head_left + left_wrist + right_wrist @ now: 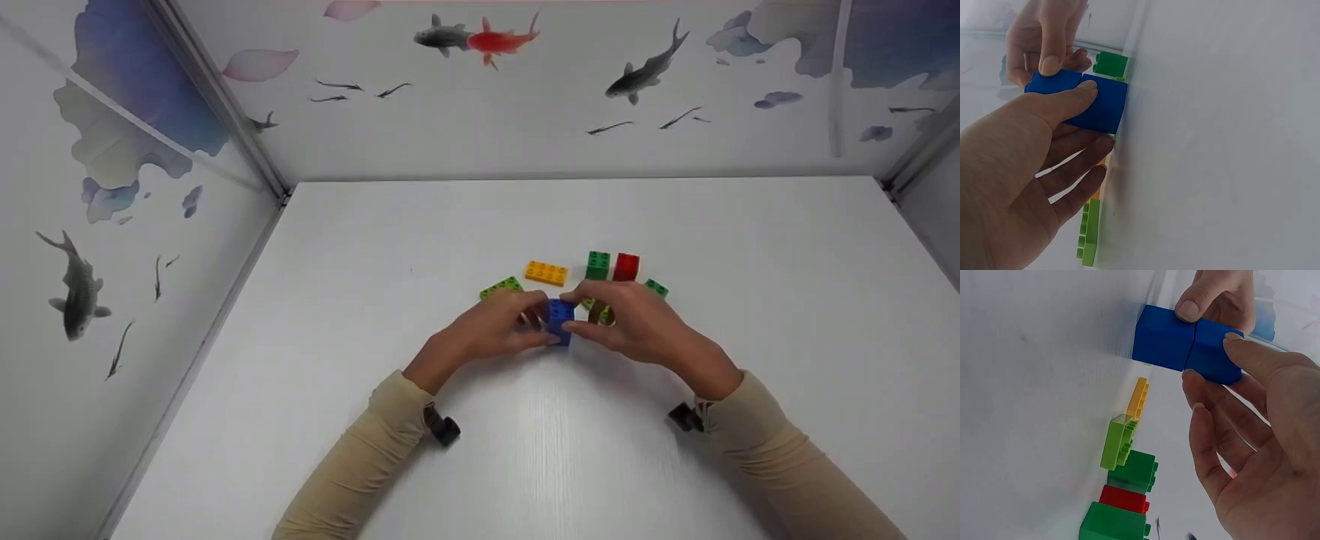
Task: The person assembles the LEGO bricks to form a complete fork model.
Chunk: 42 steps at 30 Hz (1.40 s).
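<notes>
Two blue toy building bricks stand one on top of the other on the table, with a thin dark seam between them. My left hand (495, 324) pinches the lower blue brick (1161, 337), its thumb (1075, 101) lying along the side near the seam. From the other side my right hand (637, 322) grips the upper blue brick (1214, 351) between thumb and fingers. In the left wrist view the remaining left fingers stretch out below the bricks. The studs on top show between both hands in the head view.
Behind the hands lie a yellow brick (546, 273), a lime brick (495, 288), a dark green brick (598, 264), a red brick (627, 266) and another green brick (657, 288). A second lime brick (1117, 441) is partly hidden by the right hand in the head view. Printed walls (525, 135) border the white table (375, 247).
</notes>
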Each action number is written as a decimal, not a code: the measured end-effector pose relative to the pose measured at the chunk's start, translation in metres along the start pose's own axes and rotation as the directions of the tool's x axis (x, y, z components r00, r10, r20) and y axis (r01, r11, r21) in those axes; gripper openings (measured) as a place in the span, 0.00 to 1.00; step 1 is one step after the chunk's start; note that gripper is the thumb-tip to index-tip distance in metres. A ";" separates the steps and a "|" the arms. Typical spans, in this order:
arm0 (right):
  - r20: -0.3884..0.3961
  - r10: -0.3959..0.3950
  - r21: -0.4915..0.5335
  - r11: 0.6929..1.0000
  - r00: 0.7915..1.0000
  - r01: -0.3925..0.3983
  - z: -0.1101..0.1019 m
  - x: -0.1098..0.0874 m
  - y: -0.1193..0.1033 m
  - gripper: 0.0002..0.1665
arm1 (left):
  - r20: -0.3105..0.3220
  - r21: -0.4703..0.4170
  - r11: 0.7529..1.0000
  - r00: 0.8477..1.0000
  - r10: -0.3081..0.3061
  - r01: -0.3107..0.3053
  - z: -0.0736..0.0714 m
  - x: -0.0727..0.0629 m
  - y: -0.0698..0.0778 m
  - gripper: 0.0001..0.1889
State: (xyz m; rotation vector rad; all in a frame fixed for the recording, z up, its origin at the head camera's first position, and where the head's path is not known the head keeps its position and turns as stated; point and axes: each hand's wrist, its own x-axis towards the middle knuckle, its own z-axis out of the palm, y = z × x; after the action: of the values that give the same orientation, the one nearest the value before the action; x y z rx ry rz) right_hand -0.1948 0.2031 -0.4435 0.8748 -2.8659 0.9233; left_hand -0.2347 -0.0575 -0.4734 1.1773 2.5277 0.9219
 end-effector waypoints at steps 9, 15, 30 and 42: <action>-0.001 0.024 -0.030 0.999 1.000 -0.024 0.000 0.000 -0.003 0.21 | 0.003 -0.023 1.000 1.000 -0.012 0.012 0.001 0.001 -0.001 0.16; 0.002 0.011 -0.091 0.996 1.000 -0.011 -0.002 -0.001 -0.008 0.22 | 0.003 -0.033 0.999 1.000 -0.009 0.009 0.001 0.001 -0.002 0.16; -0.006 -0.015 -0.090 0.996 1.000 0.014 -0.001 0.000 -0.001 0.20 | 0.003 -0.072 0.997 0.999 -0.037 0.037 0.004 0.000 -0.002 0.16; 0.011 -0.015 -0.020 1.000 1.000 0.015 -0.003 0.002 0.003 0.21 | -0.001 -0.076 0.997 1.000 -0.020 0.020 0.005 0.002 -0.004 0.16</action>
State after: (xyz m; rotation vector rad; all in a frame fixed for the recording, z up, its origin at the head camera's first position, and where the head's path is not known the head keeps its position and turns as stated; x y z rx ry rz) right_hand -0.1984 0.2057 -0.4421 0.9015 -2.8678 0.8899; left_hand -0.2360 -0.0554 -0.4796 1.1279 2.4773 1.0051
